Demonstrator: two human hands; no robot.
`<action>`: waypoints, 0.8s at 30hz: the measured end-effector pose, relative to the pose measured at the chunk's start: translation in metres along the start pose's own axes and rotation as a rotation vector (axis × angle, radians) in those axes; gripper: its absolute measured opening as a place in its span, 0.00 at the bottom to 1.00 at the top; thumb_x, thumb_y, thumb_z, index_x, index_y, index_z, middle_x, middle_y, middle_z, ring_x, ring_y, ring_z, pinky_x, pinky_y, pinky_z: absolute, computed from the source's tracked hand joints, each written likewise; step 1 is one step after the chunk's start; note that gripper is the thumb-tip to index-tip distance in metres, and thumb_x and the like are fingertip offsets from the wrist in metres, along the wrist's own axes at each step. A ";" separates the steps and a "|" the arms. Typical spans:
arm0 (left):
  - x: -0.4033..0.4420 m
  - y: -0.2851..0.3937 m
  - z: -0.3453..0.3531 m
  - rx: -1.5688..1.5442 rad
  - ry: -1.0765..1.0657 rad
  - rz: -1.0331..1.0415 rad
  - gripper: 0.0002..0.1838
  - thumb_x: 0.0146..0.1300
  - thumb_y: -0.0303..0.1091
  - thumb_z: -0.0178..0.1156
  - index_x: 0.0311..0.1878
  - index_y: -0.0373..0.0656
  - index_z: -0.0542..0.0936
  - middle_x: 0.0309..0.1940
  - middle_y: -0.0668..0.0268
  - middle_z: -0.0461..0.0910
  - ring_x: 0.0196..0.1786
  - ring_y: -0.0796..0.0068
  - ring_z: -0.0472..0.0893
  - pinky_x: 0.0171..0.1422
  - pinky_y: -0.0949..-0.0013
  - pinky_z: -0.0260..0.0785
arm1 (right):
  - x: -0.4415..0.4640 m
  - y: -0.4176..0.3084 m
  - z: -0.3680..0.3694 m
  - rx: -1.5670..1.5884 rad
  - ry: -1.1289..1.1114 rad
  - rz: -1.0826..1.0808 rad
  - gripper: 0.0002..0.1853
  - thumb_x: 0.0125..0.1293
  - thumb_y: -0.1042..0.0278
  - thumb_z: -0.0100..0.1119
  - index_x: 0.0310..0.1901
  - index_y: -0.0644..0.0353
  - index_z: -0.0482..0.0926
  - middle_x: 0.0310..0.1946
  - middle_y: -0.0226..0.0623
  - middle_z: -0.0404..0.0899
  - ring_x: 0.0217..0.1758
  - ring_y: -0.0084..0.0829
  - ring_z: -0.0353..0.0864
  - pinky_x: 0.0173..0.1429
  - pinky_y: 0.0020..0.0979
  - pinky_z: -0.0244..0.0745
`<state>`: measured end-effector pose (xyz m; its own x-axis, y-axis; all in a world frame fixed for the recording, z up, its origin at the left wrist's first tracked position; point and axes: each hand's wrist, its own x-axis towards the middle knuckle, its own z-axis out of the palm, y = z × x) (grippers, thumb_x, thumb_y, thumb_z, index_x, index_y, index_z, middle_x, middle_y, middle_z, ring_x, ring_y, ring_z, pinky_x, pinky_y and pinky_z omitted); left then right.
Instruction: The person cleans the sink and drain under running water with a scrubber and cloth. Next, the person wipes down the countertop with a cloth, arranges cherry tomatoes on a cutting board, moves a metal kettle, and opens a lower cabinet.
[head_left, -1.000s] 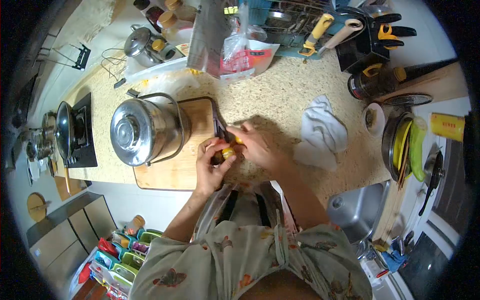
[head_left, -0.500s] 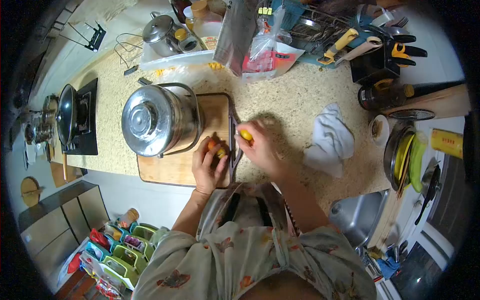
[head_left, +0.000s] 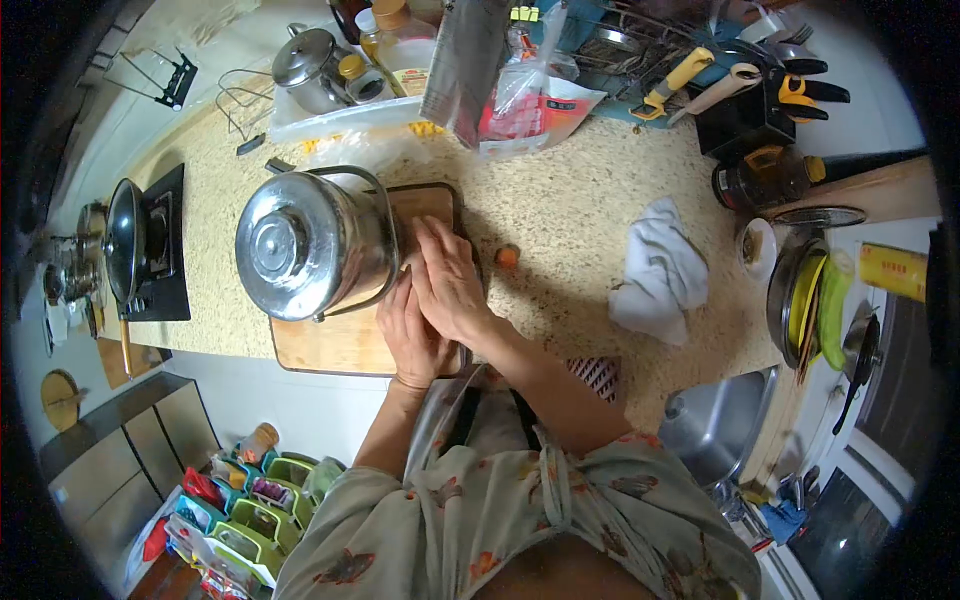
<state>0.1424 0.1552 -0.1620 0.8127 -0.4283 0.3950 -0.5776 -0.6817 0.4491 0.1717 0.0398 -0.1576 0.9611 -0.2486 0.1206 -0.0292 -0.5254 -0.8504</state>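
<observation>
Both hands are together over the right part of the wooden cutting board (head_left: 330, 348), beside the lidded metal pot (head_left: 290, 243). My left hand (head_left: 408, 325) is cupped low on the board, its fingers bent around something I cannot make out. Across its fingers lies my right hand (head_left: 447, 278), its fingers stretched out toward the far side and its palm down. Whatever is under the hands is hidden. A small orange-red piece (head_left: 507, 257) rests on the speckled counter, just right of the board.
A crumpled white cloth (head_left: 660, 272) lies on the counter at the right. Beyond it are a sink (head_left: 715, 425) and a small white dish (head_left: 757, 250). A knife block (head_left: 745, 122) and a red-and-white bag (head_left: 535, 118) stand at the back.
My right hand has let go of the yellow fruit and moved left onto my left hand. The orange-red piece now shows on the counter. The fruits near my left hand are now hidden.
</observation>
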 end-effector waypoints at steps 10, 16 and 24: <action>0.022 0.009 0.013 0.198 -0.173 -0.065 0.22 0.64 0.37 0.58 0.60 0.45 0.76 0.69 0.63 0.66 0.71 0.54 0.62 0.72 0.52 0.50 | -0.003 0.027 -0.077 -0.261 0.175 -0.093 0.22 0.58 0.78 0.61 0.56 0.58 0.76 0.52 0.43 0.77 0.52 0.44 0.77 0.59 0.42 0.70; 0.023 0.009 0.015 0.167 -0.132 -0.066 0.24 0.59 0.33 0.61 0.60 0.46 0.75 0.66 0.60 0.68 0.70 0.51 0.62 0.72 0.50 0.52 | -0.018 0.080 -0.070 0.013 -0.063 0.141 0.20 0.54 0.74 0.65 0.51 0.58 0.75 0.47 0.44 0.76 0.44 0.48 0.77 0.50 0.41 0.74; 0.025 0.011 0.007 0.130 -0.114 0.019 0.20 0.62 0.34 0.57 0.59 0.47 0.77 0.57 0.65 0.77 0.65 0.58 0.70 0.70 0.53 0.53 | -0.033 0.046 -0.027 0.465 -0.129 0.137 0.18 0.54 0.79 0.62 0.48 0.61 0.75 0.41 0.49 0.80 0.45 0.46 0.81 0.50 0.38 0.76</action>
<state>0.1574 0.1331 -0.1526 0.8093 -0.5015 0.3058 -0.5843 -0.7405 0.3321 0.1311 0.0020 -0.1868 0.9840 -0.1717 -0.0473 -0.0600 -0.0695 -0.9958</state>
